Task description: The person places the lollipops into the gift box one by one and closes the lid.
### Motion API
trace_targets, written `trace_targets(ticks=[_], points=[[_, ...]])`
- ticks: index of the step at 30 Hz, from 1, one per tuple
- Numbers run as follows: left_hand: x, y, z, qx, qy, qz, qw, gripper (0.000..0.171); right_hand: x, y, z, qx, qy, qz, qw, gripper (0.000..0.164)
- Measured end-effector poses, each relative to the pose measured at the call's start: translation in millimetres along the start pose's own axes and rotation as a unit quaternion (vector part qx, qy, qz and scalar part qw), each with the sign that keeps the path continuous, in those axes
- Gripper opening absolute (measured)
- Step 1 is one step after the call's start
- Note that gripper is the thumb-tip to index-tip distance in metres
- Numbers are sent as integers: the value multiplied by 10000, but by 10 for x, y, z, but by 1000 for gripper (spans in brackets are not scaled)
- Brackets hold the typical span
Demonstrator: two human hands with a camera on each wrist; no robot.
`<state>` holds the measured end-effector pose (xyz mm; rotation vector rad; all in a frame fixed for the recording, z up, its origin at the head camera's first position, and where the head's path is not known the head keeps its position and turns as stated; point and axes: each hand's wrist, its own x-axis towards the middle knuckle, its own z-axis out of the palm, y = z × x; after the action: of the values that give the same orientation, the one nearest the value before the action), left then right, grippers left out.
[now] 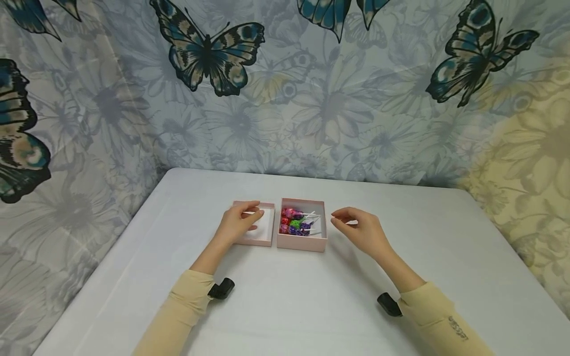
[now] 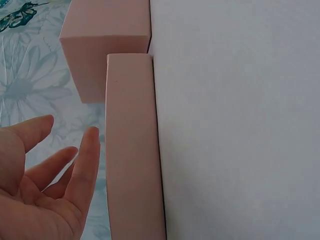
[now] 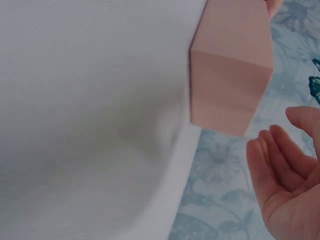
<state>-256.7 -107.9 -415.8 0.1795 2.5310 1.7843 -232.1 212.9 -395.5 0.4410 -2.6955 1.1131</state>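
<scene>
A pink box (image 1: 303,242) stands on the white table with several lollipops (image 1: 294,223) in colourful wrappers inside, their white sticks pointing right. Left of it lies a shallow pink lid (image 1: 254,242), its white inside facing up. My left hand (image 1: 240,220) hovers over the lid with loosely bent fingers and holds nothing. In the left wrist view its fingers (image 2: 86,165) are spread beside the lid's pink side. My right hand (image 1: 359,230) is just right of the box, fingers relaxed and thumb apart, with nothing in it. The box's outer wall (image 3: 227,90) shows near that hand in the right wrist view.
The white table (image 1: 294,306) reaches back to a hanging cloth (image 1: 285,128) printed with butterflies and flowers. A black wrist camera (image 1: 221,288) sits at the left sleeve, and another black camera (image 1: 389,304) at the right sleeve.
</scene>
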Motion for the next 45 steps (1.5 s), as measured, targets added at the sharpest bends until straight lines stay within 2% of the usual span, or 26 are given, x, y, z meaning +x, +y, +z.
trace_targets(ticks=[5, 12, 23, 30, 36, 45], points=[[-50, -2, 32, -90, -480, -104, 9988, 46, -42, 66, 9, -49, -270, 511, 9983, 36], [-116, 38, 177, 122, -980, 121, 9950, 42, -71, 118, 120, 687, -900, 1081, 9877, 46], [-159, 87, 300, 520, -1015, 211, 9932, 39, -91, 54, 172, 873, -1042, 1442, 9802, 47], [-153, 106, 313, 824, -905, 367, 9918, 38, -87, 40, 172, 828, -1066, 1431, 9805, 47], [-143, 142, 360, 707, -1098, 363, 9908, 41, -102, 81, 127, 737, -1076, 1485, 9803, 49], [-132, 204, 529, 803, -1315, 473, 9869, 45, -177, 181, -33, 844, -1149, 1702, 9750, 53]])
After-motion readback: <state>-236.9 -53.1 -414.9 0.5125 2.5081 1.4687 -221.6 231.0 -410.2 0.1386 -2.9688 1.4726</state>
